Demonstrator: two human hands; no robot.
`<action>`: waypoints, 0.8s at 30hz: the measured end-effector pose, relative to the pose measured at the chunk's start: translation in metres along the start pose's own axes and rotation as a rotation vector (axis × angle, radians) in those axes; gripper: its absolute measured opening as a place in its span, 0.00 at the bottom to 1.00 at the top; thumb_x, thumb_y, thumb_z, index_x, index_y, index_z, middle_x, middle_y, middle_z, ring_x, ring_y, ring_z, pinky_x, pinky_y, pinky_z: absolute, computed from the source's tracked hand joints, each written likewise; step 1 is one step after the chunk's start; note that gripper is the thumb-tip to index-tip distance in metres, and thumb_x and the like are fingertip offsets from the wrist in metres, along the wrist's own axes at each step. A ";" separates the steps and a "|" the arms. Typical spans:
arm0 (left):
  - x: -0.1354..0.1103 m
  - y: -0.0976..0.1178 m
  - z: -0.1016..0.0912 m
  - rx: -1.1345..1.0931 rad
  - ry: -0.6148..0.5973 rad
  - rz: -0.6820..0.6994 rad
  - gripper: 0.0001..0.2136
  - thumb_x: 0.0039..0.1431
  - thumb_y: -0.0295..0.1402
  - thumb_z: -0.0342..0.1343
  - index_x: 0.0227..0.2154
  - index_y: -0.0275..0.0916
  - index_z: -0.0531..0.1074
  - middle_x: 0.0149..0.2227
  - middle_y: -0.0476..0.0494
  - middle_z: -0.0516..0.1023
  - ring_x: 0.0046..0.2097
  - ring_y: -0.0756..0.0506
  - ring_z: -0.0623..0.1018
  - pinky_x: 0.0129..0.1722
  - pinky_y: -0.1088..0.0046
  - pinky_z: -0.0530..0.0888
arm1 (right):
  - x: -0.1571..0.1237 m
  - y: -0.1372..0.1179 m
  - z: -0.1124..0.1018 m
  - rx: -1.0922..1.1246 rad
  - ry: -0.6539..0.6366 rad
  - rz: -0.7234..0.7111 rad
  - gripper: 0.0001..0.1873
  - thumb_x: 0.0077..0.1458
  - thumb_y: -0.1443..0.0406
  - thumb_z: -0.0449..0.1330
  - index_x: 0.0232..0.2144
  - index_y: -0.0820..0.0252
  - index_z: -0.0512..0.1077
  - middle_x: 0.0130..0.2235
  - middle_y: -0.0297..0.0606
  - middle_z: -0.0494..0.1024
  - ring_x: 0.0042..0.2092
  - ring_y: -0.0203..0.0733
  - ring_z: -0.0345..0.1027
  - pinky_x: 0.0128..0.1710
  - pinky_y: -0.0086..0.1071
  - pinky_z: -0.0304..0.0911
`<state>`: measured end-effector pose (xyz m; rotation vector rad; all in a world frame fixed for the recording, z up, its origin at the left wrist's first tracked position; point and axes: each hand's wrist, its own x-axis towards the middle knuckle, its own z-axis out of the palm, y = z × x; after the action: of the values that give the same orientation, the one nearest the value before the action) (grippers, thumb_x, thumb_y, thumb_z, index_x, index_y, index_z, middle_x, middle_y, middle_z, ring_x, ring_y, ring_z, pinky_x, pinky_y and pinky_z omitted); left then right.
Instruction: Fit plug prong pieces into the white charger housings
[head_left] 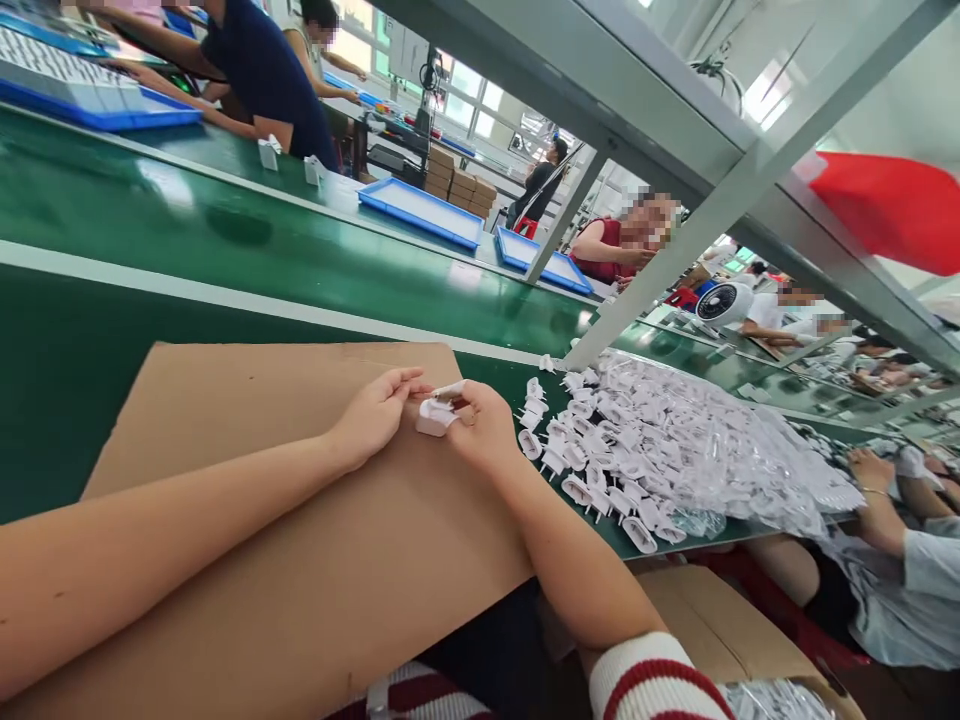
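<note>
Over a sheet of brown cardboard [300,560], my right hand [486,432] pinches a small white plastic plug housing [435,420] between thumb and fingers. Its hollow side shows, and part of it is hidden by the fingers. My left hand [375,415] is just to the left, fingers stretched towards the housing with nothing visible in them. Whether its fingertips touch the piece I cannot tell. To the right of my right hand lies a large heap of similar white plug housings [600,450], some with pins sticking out.
Clear plastic bags [720,440] cover part of the heap. A grey metal post [667,265] rises beside it. Beyond the green belt [225,225] lie blue trays [420,213] and several people work. Another person's hand [874,480] is at the right; an open carton [720,620] stands below.
</note>
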<state>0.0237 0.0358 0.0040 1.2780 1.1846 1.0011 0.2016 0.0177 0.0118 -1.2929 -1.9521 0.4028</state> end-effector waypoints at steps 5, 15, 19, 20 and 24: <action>-0.003 0.002 -0.003 -0.071 -0.064 0.032 0.25 0.48 0.35 0.55 0.53 0.38 0.71 0.54 0.38 0.78 0.57 0.38 0.75 0.60 0.58 0.71 | 0.000 -0.001 -0.001 0.016 -0.003 0.011 0.17 0.46 0.74 0.58 0.38 0.54 0.77 0.39 0.33 0.81 0.40 0.41 0.73 0.43 0.34 0.67; 0.000 -0.004 -0.008 0.418 -0.226 0.148 0.26 0.52 0.53 0.62 0.49 0.43 0.75 0.49 0.42 0.80 0.52 0.35 0.78 0.55 0.62 0.73 | 0.015 0.008 -0.022 -0.032 -0.016 0.047 0.17 0.60 0.63 0.59 0.51 0.54 0.73 0.49 0.37 0.79 0.50 0.42 0.72 0.52 0.35 0.67; -0.005 0.002 0.002 0.469 -0.161 0.123 0.28 0.53 0.54 0.62 0.52 0.42 0.73 0.51 0.43 0.80 0.52 0.36 0.77 0.55 0.63 0.72 | 0.027 0.036 -0.045 -0.478 0.130 0.367 0.22 0.62 0.63 0.56 0.57 0.65 0.68 0.59 0.57 0.71 0.63 0.61 0.60 0.63 0.54 0.54; -0.006 0.005 0.003 0.481 -0.157 0.100 0.28 0.54 0.55 0.61 0.53 0.43 0.72 0.51 0.44 0.80 0.53 0.36 0.77 0.55 0.64 0.72 | 0.029 0.043 -0.049 -0.556 0.084 0.484 0.25 0.61 0.64 0.56 0.59 0.67 0.66 0.61 0.61 0.68 0.64 0.65 0.58 0.63 0.59 0.51; 0.012 0.024 0.001 0.471 -0.104 0.008 0.29 0.53 0.55 0.61 0.55 0.46 0.72 0.51 0.47 0.80 0.52 0.35 0.77 0.54 0.62 0.72 | 0.035 0.062 -0.058 -0.592 -0.137 0.706 0.22 0.58 0.68 0.58 0.55 0.66 0.67 0.57 0.60 0.71 0.59 0.65 0.66 0.57 0.58 0.58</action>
<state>0.0287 0.0487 0.0268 1.6796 1.3828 0.6684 0.2763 0.0677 0.0268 -2.4043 -1.7247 0.2487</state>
